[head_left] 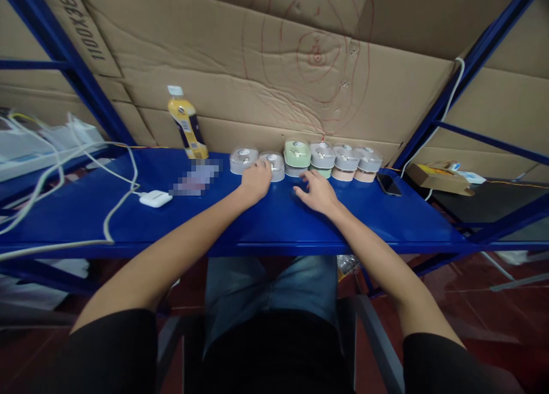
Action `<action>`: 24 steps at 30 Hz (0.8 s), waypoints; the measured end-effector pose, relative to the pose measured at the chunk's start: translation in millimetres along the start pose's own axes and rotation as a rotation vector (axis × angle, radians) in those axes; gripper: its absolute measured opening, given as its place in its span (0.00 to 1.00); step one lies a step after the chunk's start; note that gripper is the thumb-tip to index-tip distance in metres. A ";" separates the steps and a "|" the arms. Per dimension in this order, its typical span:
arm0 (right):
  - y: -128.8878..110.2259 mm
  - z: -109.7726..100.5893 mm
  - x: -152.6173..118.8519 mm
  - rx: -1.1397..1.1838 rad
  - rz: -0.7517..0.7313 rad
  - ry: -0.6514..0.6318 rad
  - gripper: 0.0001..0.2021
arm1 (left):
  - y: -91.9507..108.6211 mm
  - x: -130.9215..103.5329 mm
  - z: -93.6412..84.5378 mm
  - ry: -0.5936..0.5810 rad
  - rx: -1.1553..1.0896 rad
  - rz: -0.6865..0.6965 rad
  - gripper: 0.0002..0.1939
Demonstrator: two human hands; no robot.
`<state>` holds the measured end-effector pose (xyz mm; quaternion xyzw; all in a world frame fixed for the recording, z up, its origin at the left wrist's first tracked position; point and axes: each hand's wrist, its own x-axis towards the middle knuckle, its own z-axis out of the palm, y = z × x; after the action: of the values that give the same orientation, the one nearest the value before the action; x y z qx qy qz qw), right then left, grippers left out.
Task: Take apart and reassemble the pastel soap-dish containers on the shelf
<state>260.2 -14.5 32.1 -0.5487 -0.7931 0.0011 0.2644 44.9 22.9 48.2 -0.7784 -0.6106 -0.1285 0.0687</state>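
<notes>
A row of small lidded containers stands along the back of the blue shelf. My left hand (257, 179) has its fingers curled against the left side of a low grey container (277, 171). Just left of that hand sits another single grey container (240, 164). My right hand (318, 192) is held with thumb and fingers apart, in front of a green-lidded container (297, 154) stacked on a grey one and a grey-lidded container (321, 154) stacked on a green one. No object shows in it. Farther right stand two stacks with grey tops and pinkish bottoms, including this end stack (368, 160).
A yellow drink bottle (187, 122) stands at the back left. Nearby lie a blurred-out item (195, 178) and a white earbud case (155, 198) with a cable (128, 194). At right are a phone (389, 184) and an opened carton (440, 179). Cardboard (206, 56) lines the back.
</notes>
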 end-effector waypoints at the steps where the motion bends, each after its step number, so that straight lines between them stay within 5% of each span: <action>1: 0.6 -0.2 0.4 0.006 0.002 0.001 0.18 | -2.8 7.5 1.0 0.026 -0.004 0.003 0.30; 6: 0.2 1.4 1.2 0.029 0.005 0.032 0.14 | -29.0 35.2 7.1 0.233 -0.028 -0.071 0.39; 10: -1.8 0.4 0.8 0.030 0.005 0.024 0.13 | -52.9 54.2 19.0 0.140 -0.081 -0.326 0.54; 14: -2.2 -1.6 1.4 0.033 0.017 0.014 0.12 | -62.6 60.3 23.4 0.089 -0.201 -0.413 0.51; 18: -0.7 -0.1 2.2 0.050 0.034 0.030 0.12 | -64.7 48.5 9.0 0.200 -0.287 -0.480 0.47; 21: -0.6 -0.3 1.7 0.094 0.027 0.104 0.15 | -64.4 27.5 -6.8 0.323 -0.360 -0.384 0.46; 24: -1.5 -4.8 0.3 0.176 -0.058 0.201 0.25 | -58.6 -1.4 -14.4 0.323 -0.496 -0.028 0.51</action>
<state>260.9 -16.3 36.7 -0.4974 -0.7750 0.0080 0.3899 -13.8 32.1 58.7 -0.7323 -0.5525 -0.3970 -0.0294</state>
